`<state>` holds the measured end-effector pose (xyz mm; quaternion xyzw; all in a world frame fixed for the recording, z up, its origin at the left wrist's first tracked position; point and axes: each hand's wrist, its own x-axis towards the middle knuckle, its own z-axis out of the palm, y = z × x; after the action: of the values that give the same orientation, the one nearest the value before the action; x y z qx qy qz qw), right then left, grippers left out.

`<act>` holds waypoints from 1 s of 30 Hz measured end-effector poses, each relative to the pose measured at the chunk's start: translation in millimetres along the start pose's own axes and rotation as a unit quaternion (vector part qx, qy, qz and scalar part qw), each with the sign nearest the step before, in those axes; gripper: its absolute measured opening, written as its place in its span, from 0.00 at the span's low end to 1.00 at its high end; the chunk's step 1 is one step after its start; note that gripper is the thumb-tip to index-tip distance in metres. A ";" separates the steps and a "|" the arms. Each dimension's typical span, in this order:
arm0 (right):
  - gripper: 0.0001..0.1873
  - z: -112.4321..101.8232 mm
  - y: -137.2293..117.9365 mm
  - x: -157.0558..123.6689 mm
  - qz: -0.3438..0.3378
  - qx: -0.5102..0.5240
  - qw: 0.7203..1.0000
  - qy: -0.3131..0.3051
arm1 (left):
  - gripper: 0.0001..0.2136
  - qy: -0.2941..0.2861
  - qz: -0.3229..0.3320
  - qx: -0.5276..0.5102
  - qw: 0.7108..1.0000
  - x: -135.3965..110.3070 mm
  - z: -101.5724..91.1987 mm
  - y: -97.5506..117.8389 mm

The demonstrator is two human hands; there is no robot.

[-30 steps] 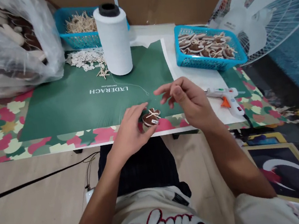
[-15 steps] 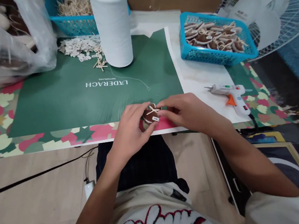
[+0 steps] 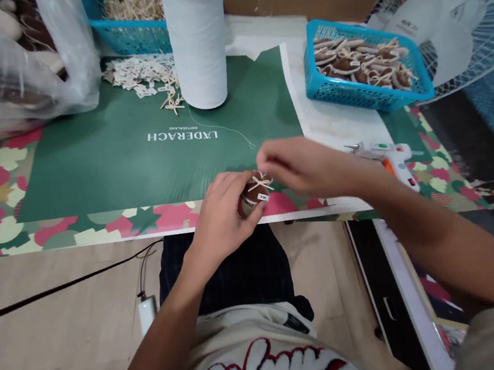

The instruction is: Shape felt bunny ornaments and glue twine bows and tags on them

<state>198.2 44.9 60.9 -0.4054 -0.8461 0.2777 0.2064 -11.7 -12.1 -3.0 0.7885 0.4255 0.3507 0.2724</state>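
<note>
Brown rounded ornament [image 3: 254, 194] with cream bow [image 3: 261, 183]: your left hand [image 3: 221, 212] alone visibly steadies it, grip partly curled; your right hand [image 3: 292, 164] has risen slightly, hold unclear.

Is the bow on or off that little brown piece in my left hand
On. The pale bow lies across the brown piece, near its white label; whether it's glued down, I can't tell.

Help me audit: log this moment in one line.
left hand: holds rounded brown fabric-looking piece, cream bow | right hand: near bow, contact unclear
</note>
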 end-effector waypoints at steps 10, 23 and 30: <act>0.15 -0.1 -39.4 -137.1 0.209 0.378 0.755 0.493 | 0.17 0.020 0.008 -0.005 1.000 0.1 -0.3 -2.9; 0.18 93.2 -58.9 -98.1 0.198 0.567 0.746 0.286 | 0.21 0.048 -0.074 -0.303 0.949 -37.2 4.1 37.7; 0.18 103.9 -80.7 -105.3 0.134 0.621 0.736 0.236 | 0.13 0.101 -0.118 -0.396 0.905 -53.1 15.8 45.5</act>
<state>154.1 -112.5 20.3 -0.3491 -0.3468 0.6617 0.5657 1.7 -82.3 3.5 0.5201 0.3663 0.5337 0.5573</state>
